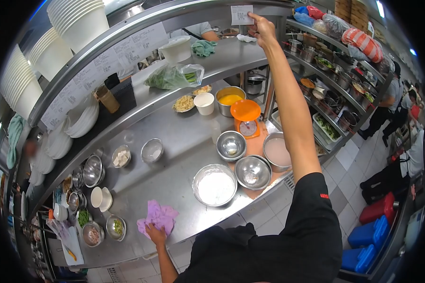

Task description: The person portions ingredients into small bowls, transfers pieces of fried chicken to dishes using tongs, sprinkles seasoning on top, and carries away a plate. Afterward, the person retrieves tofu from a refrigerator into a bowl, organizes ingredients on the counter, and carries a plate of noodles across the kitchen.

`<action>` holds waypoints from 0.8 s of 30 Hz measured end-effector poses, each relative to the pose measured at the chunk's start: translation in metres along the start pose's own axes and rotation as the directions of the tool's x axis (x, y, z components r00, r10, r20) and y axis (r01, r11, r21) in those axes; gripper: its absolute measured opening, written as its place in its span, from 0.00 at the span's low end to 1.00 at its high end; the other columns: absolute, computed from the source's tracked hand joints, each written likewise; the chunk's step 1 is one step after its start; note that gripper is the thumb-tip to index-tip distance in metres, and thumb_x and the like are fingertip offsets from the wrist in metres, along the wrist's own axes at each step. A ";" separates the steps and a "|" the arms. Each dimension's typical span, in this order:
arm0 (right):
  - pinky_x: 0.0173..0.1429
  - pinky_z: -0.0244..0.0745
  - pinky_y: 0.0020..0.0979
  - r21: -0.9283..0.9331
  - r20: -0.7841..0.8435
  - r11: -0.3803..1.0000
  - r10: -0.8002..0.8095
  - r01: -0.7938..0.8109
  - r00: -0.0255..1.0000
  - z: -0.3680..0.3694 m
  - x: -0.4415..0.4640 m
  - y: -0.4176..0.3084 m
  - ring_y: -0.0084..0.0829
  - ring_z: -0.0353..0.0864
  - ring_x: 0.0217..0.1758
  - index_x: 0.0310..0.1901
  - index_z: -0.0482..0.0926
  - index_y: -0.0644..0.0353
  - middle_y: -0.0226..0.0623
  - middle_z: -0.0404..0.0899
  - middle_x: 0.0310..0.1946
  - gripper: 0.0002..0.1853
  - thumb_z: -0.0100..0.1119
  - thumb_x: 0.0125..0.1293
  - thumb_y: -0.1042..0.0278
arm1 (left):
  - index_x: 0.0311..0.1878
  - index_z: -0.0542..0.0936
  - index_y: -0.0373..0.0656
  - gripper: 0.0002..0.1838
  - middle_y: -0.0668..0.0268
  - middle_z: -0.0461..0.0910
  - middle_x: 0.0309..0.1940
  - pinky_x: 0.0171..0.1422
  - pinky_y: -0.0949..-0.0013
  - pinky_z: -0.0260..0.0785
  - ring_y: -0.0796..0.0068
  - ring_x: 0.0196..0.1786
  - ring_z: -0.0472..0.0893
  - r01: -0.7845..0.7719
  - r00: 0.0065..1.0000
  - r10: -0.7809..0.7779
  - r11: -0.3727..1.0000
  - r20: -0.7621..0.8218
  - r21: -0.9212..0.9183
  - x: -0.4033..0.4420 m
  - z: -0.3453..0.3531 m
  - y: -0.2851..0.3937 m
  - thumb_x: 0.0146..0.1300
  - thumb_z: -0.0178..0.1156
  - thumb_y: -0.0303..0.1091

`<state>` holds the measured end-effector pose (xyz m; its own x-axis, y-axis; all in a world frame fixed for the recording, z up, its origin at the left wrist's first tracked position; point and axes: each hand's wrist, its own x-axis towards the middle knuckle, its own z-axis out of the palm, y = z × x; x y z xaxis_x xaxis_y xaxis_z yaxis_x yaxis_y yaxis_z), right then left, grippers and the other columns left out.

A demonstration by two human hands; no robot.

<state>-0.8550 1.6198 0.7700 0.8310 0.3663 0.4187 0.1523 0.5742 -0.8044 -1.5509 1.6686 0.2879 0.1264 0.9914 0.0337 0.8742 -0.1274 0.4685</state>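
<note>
On the steel counter [174, 141], near its front edge, my left hand [157, 233] grips a crumpled purple cloth [158, 216]. High at the upper right, my right hand [263, 32] reaches to the shelf rail, its fingers closed at the edge of a printed paper slip [242, 15]. Close to the cloth is a steel bowl of chopped greens [115, 227]. Toward my right stand a large bowl of white powder [215, 185], steel bowls [253, 172] and an orange scale [247, 122].
More printed slips [104, 66] hang along the rail. A bag of greens [174, 75] lies on the upper shelf. At left are a cutting board with a knife [72, 247] and several small bowls. People [403, 104] stand in the aisle at right, beside a loaded rack [333, 70].
</note>
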 end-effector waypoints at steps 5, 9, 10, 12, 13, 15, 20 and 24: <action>0.47 0.70 0.39 -0.082 -0.039 0.997 0.001 -0.004 0.999 -0.013 0.022 0.010 0.32 0.76 0.38 0.39 0.80 0.61 0.32 0.75 0.31 0.14 0.66 0.57 0.59 | 0.54 0.68 0.37 0.29 0.41 0.57 0.65 0.69 0.53 0.54 0.43 0.68 0.56 -0.032 0.997 0.027 0.996 -0.070 -0.084 0.001 0.010 -0.009 0.48 0.69 0.29; 0.67 0.60 0.45 -0.016 0.158 0.999 0.043 -0.041 0.986 -0.014 0.017 0.011 0.43 0.66 0.65 0.60 0.69 0.63 0.48 0.67 0.61 0.24 0.54 0.66 0.59 | 0.51 0.71 0.38 0.28 0.46 0.67 0.56 0.65 0.53 0.60 0.45 0.63 0.62 -0.137 0.980 0.134 0.991 -0.149 -0.008 0.005 0.014 -0.022 0.46 0.70 0.33; 0.68 0.59 0.46 -0.035 0.179 0.997 0.075 -0.070 0.981 -0.014 0.016 0.009 0.43 0.64 0.67 0.64 0.66 0.61 0.48 0.62 0.65 0.25 0.51 0.68 0.59 | 0.53 0.70 0.41 0.29 0.47 0.63 0.61 0.65 0.53 0.61 0.44 0.65 0.60 -0.030 0.989 0.030 1.000 -0.143 -0.001 0.003 0.014 -0.018 0.47 0.70 0.34; 0.68 0.59 0.45 -0.040 0.091 0.993 0.116 -0.113 0.989 -0.001 0.000 0.000 0.40 0.65 0.67 0.62 0.68 0.59 0.47 0.64 0.64 0.23 0.51 0.68 0.59 | 0.53 0.70 0.43 0.28 0.47 0.59 0.65 0.65 0.53 0.61 0.44 0.67 0.59 0.033 0.989 -0.030 0.999 -0.144 0.017 -0.003 0.010 -0.012 0.48 0.69 0.34; 0.67 0.62 0.44 -0.024 0.117 0.992 0.122 -0.120 0.986 0.002 0.001 0.007 0.40 0.66 0.66 0.61 0.69 0.60 0.46 0.65 0.63 0.23 0.52 0.67 0.58 | 0.53 0.70 0.43 0.28 0.47 0.59 0.65 0.65 0.53 0.61 0.44 0.67 0.59 0.045 0.991 -0.042 0.999 -0.130 0.020 -0.017 0.008 -0.015 0.48 0.69 0.34; 0.62 0.67 0.40 0.004 0.112 1.000 0.026 -0.027 0.993 -0.022 0.003 0.009 0.39 0.71 0.62 0.59 0.71 0.61 0.45 0.68 0.61 0.23 0.55 0.65 0.58 | 0.54 0.70 0.43 0.27 0.47 0.57 0.67 0.66 0.54 0.61 0.47 0.68 0.59 0.035 0.990 -0.048 0.994 -0.129 -0.101 -0.009 0.001 -0.002 0.50 0.68 0.34; 0.28 0.67 0.23 -0.169 0.220 0.891 -0.383 0.421 0.897 -0.031 -0.155 0.029 0.20 0.75 0.24 0.30 0.79 0.59 0.32 0.81 0.24 0.11 0.57 0.65 0.62 | 0.54 0.70 0.42 0.25 0.48 0.54 0.69 0.67 0.54 0.58 0.49 0.69 0.56 -0.049 0.993 0.040 0.996 -0.114 -0.074 -0.014 0.007 0.002 0.52 0.66 0.33; 0.33 0.77 0.38 -0.821 0.524 0.358 0.164 0.445 0.836 -0.079 -0.252 0.162 0.40 0.83 0.27 0.35 0.81 0.64 0.42 0.82 0.24 0.16 0.64 0.57 0.56 | 0.56 0.69 0.43 0.26 0.49 0.54 0.69 0.69 0.55 0.56 0.49 0.71 0.54 0.017 0.989 -0.019 1.000 -0.147 -0.016 -0.018 0.007 0.003 0.54 0.65 0.33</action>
<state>-0.9979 1.5629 0.5010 0.4387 0.7841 0.4389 0.8636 -0.2329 -0.4472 -1.5475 1.6503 0.2827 0.0394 0.9873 0.1538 0.8687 -0.1099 0.4830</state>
